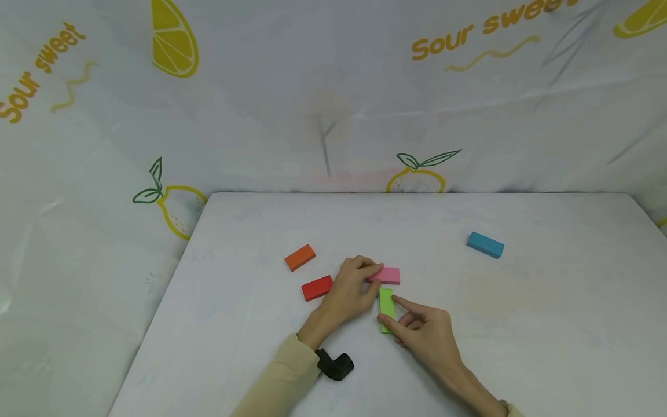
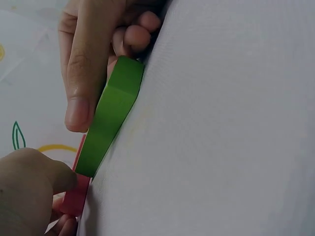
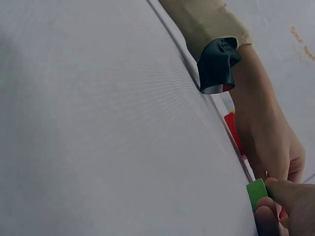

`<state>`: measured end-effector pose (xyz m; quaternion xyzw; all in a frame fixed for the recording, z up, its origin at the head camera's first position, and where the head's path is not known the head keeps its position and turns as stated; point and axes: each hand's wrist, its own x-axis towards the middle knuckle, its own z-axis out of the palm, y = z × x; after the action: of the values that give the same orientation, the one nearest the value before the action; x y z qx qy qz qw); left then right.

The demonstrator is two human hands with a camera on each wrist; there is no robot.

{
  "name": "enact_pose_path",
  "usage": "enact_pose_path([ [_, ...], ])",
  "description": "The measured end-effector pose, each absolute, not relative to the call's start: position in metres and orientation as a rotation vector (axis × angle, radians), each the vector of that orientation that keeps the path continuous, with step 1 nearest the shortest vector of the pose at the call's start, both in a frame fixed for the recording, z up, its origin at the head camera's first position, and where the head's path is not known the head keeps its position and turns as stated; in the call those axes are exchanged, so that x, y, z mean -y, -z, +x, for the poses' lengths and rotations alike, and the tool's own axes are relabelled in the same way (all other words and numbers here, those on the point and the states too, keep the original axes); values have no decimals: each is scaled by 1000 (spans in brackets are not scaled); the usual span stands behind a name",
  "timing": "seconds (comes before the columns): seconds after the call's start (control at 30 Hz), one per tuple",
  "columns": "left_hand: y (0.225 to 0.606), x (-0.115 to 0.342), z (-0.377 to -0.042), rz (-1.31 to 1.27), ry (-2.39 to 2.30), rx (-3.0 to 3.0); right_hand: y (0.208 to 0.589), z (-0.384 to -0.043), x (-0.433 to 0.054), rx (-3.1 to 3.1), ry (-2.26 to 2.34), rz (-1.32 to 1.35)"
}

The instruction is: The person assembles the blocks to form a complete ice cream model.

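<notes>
My left hand [image 1: 349, 294] pinches the left end of a pink block [image 1: 389, 275], which lies crosswise on the table. Just below it, a light green block [image 1: 386, 304] points lengthwise toward me, gripped between the thumb and fingers of my right hand [image 1: 431, 337]. In the left wrist view the near end of the pink block [image 2: 75, 196] meets the end of the green block [image 2: 112, 110]. A red block [image 1: 315, 288] lies beside the left hand, partly covered by it. The right wrist view shows the green block [image 3: 256, 192] at the right fingertips.
An orange block [image 1: 300, 258] lies at the left, beyond the red one. Off to the right, toward the back, is a blue block [image 1: 486, 245]. A black wrist camera [image 1: 336, 366] sticks out from the left sleeve. Behind the white table [image 1: 547, 324] hangs a lemon-print sheet [image 1: 260, 116].
</notes>
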<state>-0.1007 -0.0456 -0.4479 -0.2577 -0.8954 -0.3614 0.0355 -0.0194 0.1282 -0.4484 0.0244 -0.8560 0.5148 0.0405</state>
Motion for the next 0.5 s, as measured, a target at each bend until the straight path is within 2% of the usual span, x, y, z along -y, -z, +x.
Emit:
enact_pose_path([
  [0.5, 463, 52, -98, -850, 1184, 2667, 448, -19, -129, 2622, -1587, 94],
])
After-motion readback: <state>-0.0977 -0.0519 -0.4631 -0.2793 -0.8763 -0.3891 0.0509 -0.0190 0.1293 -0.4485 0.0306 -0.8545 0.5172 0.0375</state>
